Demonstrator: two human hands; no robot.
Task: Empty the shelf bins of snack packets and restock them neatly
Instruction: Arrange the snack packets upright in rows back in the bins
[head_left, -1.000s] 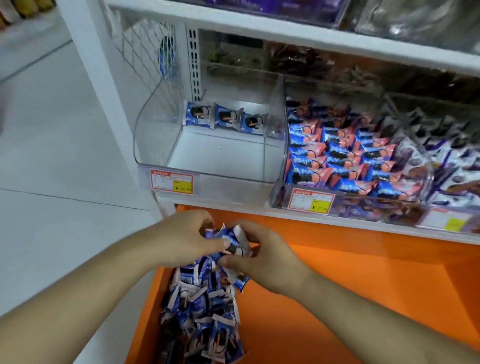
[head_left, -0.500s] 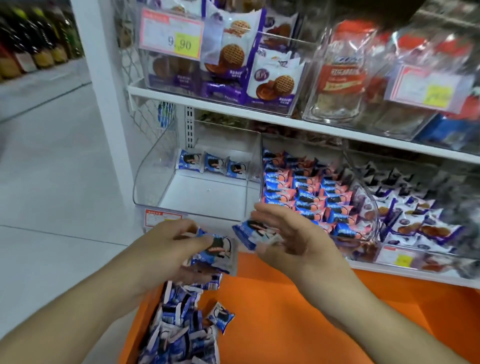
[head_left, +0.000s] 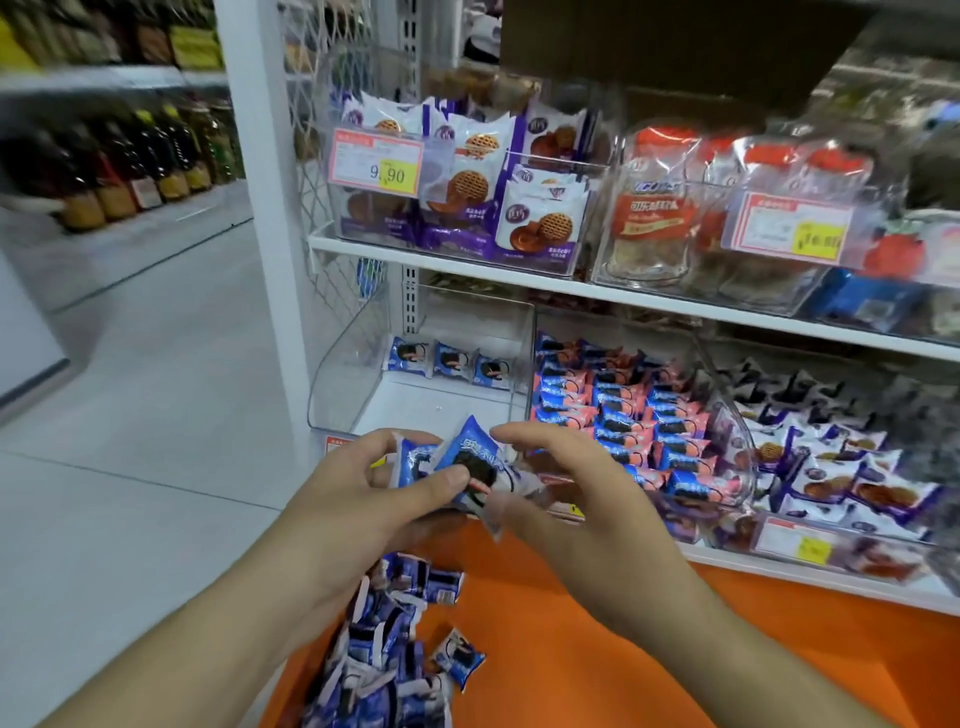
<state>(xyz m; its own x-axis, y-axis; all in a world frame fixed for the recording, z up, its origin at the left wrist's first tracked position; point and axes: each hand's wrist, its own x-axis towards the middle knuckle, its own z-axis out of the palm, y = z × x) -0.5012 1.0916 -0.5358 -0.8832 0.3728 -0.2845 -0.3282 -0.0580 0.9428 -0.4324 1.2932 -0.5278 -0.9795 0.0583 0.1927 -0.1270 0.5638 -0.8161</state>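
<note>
Blue snack packets (head_left: 457, 467) pinched in left hand (head_left: 358, 499) grip, right hand (head_left: 576, 499) beside

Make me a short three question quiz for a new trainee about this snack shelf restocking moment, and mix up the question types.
1. True or false: the clear bin at the left end of the lower shelf is packed full.
2. Multiple choice: the left hand grips what? A) a bottle B) blue snack packets C) a price tag
3. Fill in: the loose pile of blue packets lies on the ____ ledge below the shelf.

Key: 1 false, only three packets stand along its back. 2 B, while the right hand hangs open beside them. 3 orange.
</note>
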